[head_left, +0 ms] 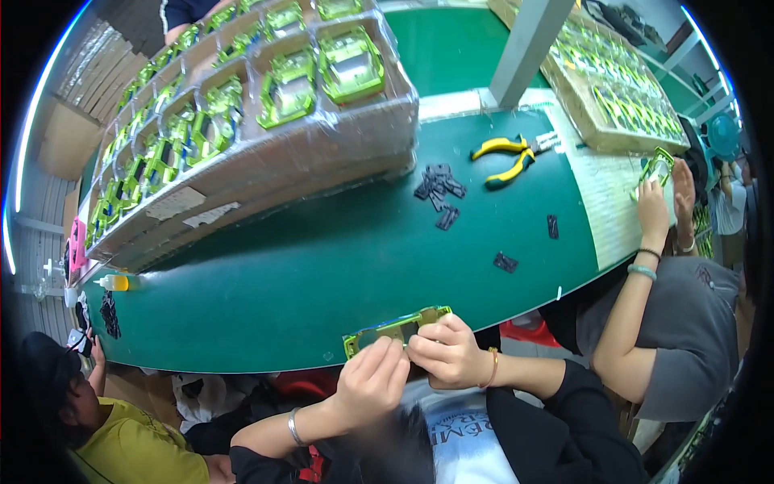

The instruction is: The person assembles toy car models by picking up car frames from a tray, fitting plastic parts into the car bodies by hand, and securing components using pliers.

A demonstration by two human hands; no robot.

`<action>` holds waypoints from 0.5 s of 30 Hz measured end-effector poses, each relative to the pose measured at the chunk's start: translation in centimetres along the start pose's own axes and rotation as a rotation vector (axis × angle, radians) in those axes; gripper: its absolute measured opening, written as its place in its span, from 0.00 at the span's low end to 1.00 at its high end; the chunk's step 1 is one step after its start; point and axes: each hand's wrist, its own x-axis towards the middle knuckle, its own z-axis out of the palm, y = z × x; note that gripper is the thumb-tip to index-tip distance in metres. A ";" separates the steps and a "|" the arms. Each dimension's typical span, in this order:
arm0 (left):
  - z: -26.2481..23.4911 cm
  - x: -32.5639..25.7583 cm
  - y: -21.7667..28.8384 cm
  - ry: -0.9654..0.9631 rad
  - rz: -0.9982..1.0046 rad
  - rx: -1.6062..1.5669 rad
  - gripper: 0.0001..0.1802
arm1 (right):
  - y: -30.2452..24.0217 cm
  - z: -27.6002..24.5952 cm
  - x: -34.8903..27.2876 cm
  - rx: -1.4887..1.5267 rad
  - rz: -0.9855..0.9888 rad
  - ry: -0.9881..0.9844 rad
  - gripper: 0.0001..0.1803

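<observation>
A flat green frame point(397, 329) is being held at the near edge of the green counter point(322, 266) by both hands. The left hand point(369, 385) is being closed on its lower edge, the right hand point(442, 351) curled around its right half (fingertips pressing near a dark opening). Small black parts point(439, 192) are lying well beyond the hands, yellow-handled pliers point(508, 157) farther still. Judging by this, the frame is best being kept level while being pinched evenly.

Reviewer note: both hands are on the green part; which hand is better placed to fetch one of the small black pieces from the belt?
Probably the right hand: the black pieces lie ahead and to its side, while the left hand would have to cross over the green part.
</observation>
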 end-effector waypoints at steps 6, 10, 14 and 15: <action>-1.6 0.6 0.0 -0.056 -0.119 0.049 0.12 | 0.2 -1.4 1.8 -0.076 -0.019 -0.094 0.12; -1.0 0.0 0.3 -0.038 -0.182 0.178 0.12 | -0.6 -1.4 2.1 -0.183 0.038 -0.143 0.12; -0.2 -0.7 -0.6 0.006 -0.153 0.020 0.13 | -0.7 -0.6 1.8 -0.151 0.062 -0.089 0.13; 0.3 -0.8 -0.7 0.003 -0.152 0.012 0.13 | -0.6 -0.2 1.7 -0.152 0.070 -0.094 0.13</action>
